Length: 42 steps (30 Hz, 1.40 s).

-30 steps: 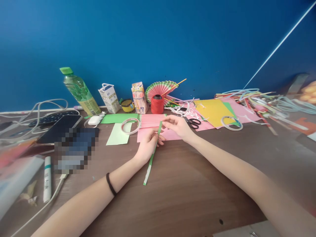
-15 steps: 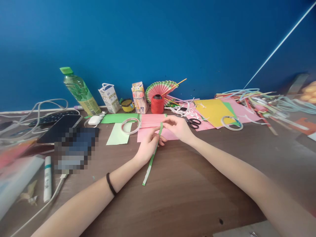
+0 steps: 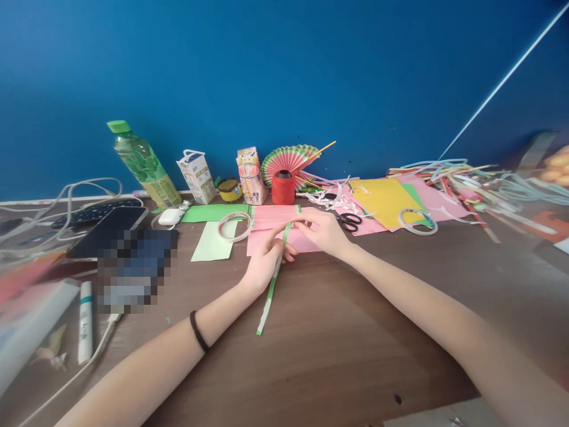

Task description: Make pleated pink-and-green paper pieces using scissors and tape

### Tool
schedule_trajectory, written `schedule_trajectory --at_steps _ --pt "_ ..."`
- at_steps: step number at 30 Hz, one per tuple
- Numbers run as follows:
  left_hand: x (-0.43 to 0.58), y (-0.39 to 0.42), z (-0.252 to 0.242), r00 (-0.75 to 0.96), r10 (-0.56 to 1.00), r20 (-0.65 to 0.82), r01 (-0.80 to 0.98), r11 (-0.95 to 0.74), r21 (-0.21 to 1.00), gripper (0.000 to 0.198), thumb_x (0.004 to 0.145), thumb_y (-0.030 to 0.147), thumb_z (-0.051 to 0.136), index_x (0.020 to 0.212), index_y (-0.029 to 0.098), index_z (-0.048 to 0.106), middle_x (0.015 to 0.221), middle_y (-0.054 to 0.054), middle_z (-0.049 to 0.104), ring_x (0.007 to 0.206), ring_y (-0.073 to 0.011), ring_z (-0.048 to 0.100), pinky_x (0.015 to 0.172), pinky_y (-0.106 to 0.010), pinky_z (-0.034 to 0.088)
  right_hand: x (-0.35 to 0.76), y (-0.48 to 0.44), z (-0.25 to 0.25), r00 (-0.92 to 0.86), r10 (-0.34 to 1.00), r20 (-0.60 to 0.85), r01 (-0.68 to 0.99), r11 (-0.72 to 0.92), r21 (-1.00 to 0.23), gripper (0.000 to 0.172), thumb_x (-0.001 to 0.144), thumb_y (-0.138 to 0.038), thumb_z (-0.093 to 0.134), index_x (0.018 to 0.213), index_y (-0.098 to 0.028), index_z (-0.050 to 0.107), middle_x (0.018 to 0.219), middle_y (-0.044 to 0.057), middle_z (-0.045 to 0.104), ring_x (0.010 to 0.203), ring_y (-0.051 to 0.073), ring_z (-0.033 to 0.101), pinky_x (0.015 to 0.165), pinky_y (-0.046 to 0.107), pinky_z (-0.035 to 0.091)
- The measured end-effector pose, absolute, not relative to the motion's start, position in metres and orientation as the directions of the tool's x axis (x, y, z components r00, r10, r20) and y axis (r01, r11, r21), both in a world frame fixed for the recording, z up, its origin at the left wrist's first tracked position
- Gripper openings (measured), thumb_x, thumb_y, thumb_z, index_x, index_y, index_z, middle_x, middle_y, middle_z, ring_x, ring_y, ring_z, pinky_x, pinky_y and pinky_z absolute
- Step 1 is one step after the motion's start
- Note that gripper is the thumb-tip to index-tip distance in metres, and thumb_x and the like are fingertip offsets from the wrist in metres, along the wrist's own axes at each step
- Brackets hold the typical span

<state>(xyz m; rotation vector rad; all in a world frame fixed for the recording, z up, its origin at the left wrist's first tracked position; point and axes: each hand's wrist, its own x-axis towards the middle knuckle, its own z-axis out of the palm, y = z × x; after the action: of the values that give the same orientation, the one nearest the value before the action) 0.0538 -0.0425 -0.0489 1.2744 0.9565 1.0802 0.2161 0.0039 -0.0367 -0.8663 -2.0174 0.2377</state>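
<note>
A narrow green paper strip (image 3: 272, 290) with whitish patches runs from my fingertips down towards me over the brown table. My left hand (image 3: 265, 261) is closed on the strip along its upper half. At the strip's far end my right hand (image 3: 320, 230) pinches it, fingertips close to those of the left. Just beyond both hands lie a pleated pink paper (image 3: 273, 217) with a green edge and a flat pink sheet (image 3: 255, 244). A roll of tape (image 3: 221, 228) sits to the left, partly over a pale green sheet (image 3: 208, 246).
Black scissors (image 3: 351, 222) lie right of my hands, near a yellow sheet (image 3: 377, 201) and a second tape roll (image 3: 401, 220). Behind stand a red thread spool (image 3: 283, 190), a folded paper fan (image 3: 284, 159), small cartons (image 3: 200, 181) and a bottle (image 3: 144, 160). Phones and cables lie left.
The strip's far end has shifted slightly left and down between my fingertips. My right fingers have moved a little closer to my left hand; the rest stays put.
</note>
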Motion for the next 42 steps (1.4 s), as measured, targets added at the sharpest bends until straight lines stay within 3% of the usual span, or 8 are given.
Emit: schedule_trajectory --at_steps 7,12,16,19,24,30,37,42 --pt "0.056 -0.041 -0.050 0.208 0.978 0.001 -0.105 0.021 0.994 0.045 0.076 0.020 0.044 0.119 0.012 0.049 0.064 0.001 0.062 0.053 -0.0094 0.055 0.054 -0.022 0.040 0.227 0.010 -0.041 -0.617 0.456 0.641 0.547 0.835 -0.067 0.026 0.082 -0.015 0.042 0.088 -0.020 0.066 0.087 0.008 0.068 0.081 0.021 0.058 0.079 0.039 0.045" --pt "0.056 -0.040 -0.049 0.204 0.979 -0.001 -0.104 0.023 0.994 0.035 0.078 0.022 0.044 0.111 0.013 0.054 0.065 0.000 0.062 0.052 -0.0087 0.055 0.052 -0.021 0.039 0.219 0.007 -0.042 -0.364 0.662 0.655 0.548 0.721 -0.425 0.024 0.079 -0.013 0.042 0.084 -0.021 0.064 0.085 0.006 0.067 0.082 0.019 0.059 0.078 0.037 0.046" --pt "0.056 -0.040 -0.048 0.188 0.982 -0.004 -0.119 0.027 0.993 0.026 0.079 0.020 0.044 0.102 0.014 0.055 0.064 0.001 0.062 0.051 -0.0080 0.055 0.051 -0.020 0.039 0.214 0.008 -0.040 -0.188 0.872 0.451 0.298 0.489 -0.820 0.018 0.076 -0.018 0.047 0.088 -0.019 0.060 0.083 0.004 0.066 0.076 0.016 0.062 0.069 0.031 0.049" --pt "0.056 -0.041 -0.046 0.181 0.984 -0.001 -0.129 0.025 0.991 0.023 0.079 0.019 0.044 0.098 0.014 0.055 0.064 0.001 0.062 0.050 -0.0075 0.055 0.051 -0.019 0.039 0.214 0.010 -0.039 -0.187 0.940 0.286 0.134 0.313 -0.940 0.015 0.073 -0.022 0.050 0.086 -0.017 0.059 0.077 0.003 0.065 0.069 0.014 0.061 0.062 0.026 0.047" --pt "0.056 -0.042 -0.046 0.185 0.983 0.022 -0.126 0.001 0.992 0.019 0.080 0.019 0.044 0.095 0.015 0.055 0.065 0.001 0.062 0.051 -0.0078 0.055 0.051 -0.020 0.039 0.208 0.006 -0.039 -0.382 0.918 0.105 0.059 0.138 -0.989 0.015 0.075 -0.029 0.052 0.073 -0.016 0.059 0.073 0.002 0.064 0.063 0.011 0.058 0.058 0.024 0.045" --pt "0.056 -0.040 -0.049 0.179 0.983 0.041 -0.086 -0.026 0.996 0.011 0.081 0.020 0.044 0.083 0.014 0.053 0.070 -0.001 0.063 0.051 -0.0072 0.055 0.051 -0.019 0.039 0.200 -0.006 -0.037 -0.532 0.824 0.193 0.080 0.276 -0.958 0.025 0.080 -0.035 0.050 0.062 -0.018 0.049 0.056 -0.003 0.053 0.058 0.011 0.054 0.065 0.026 0.044" --pt "0.056 -0.039 -0.051 0.195 0.980 0.042 -0.036 -0.036 0.999 0.015 0.081 0.026 0.047 0.086 0.014 0.055 0.065 0.001 0.060 0.054 -0.0089 0.057 0.051 -0.020 0.040 0.199 -0.010 -0.039 -0.405 0.869 0.283 0.375 0.440 -0.816 0.018 0.079 -0.029 0.049 0.067 -0.016 0.054 0.063 -0.002 0.055 0.055 0.009 0.047 0.056 0.023 0.039" --pt "0.055 -0.038 -0.053 0.210 0.977 0.048 -0.044 -0.040 0.998 0.021 0.079 0.033 0.051 0.087 0.014 0.054 0.073 -0.001 0.062 0.057 -0.0109 0.059 0.053 -0.022 0.042 0.196 -0.012 -0.041 -0.335 0.862 0.380 0.388 0.494 -0.778 0.012 0.076 -0.026 0.051 0.068 -0.017 0.054 0.068 -0.001 0.057 0.060 0.010 0.050 0.057 0.023 0.041"
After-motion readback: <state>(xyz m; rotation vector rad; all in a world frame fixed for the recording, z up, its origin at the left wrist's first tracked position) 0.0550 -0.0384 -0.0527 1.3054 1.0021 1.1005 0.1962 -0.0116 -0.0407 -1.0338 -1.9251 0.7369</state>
